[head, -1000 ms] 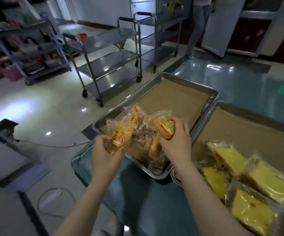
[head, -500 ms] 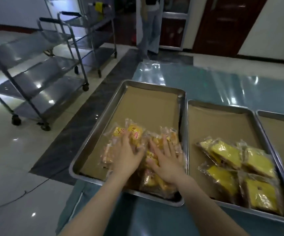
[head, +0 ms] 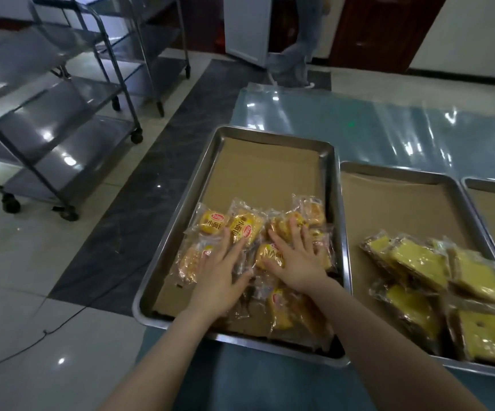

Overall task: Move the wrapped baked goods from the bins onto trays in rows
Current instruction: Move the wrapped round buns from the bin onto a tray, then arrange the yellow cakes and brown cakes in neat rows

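Wrapped buns (head: 241, 229) heaped, left hand (head: 219, 271), right hand (head: 296, 259), fingers (head: 293, 229) spread flat atop

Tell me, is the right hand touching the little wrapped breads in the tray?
Touching. The head view shows the right hand lying flat, fingers spread, directly on the pile of wrapped breads in the left tray.

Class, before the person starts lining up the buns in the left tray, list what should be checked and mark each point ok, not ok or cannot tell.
1. Left hand free to grasp: ok, flat and open on the buns.
2. Right hand free: ok, flat, fingers spread.
3. Room for rows in the left tray: ok, the far half shows bare paper.
4. Buns already in rows: not ok, they lie in an overlapping heap.
5. Wrappers intact: cannot tell, too glossy and blurred.
6. Yellow cakes in the next tray out of the way: ok.
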